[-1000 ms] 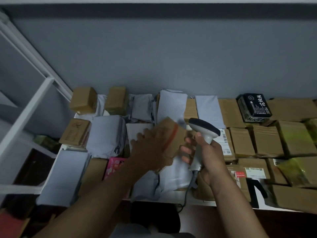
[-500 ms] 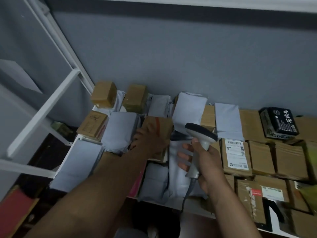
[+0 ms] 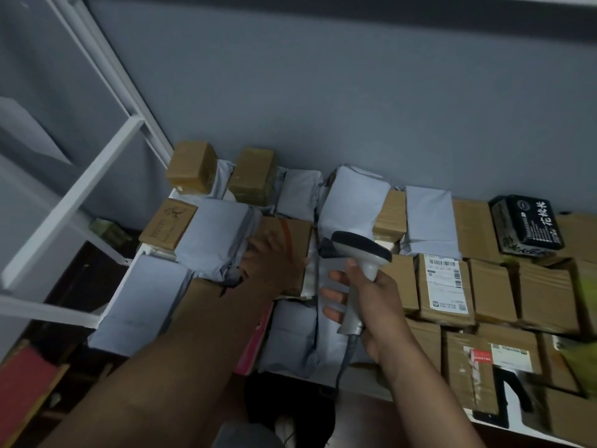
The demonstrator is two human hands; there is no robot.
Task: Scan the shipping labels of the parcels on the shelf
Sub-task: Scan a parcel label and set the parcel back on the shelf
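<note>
The right hand point(image 3: 371, 305) has its fingers point(image 3: 332, 294) curled round the grey handle of a barcode scanner point(image 3: 361, 253), whose rounded dark-topped head points toward the back of the shelf point(image 3: 326, 376); a cable hangs from the handle's base past the shelf's front edge. The left hand point(image 3: 274, 263) lies palm-down on a flat brown cardboard box point(image 3: 290, 231) with an orange-red stripe, its fingers spread over the lid; whether they curl round the far edge cannot be told. This box sits toward the left half of the shelf, just beside a plump grey plastic mailer bag point(image 3: 216, 237) on its left. Further smooth grey mailers lie along the left end and near the front edge. Small taped cardboard cubes stand at the back left corner against the grey wall. To the right of the scanner lies a brown box with a white shipping label point(image 3: 447, 286), printed with barcodes and facing up. Plain cardboard boxes fill the right side, and a black packet point(image 3: 526, 224) with white characters rests near the back edge.
</note>
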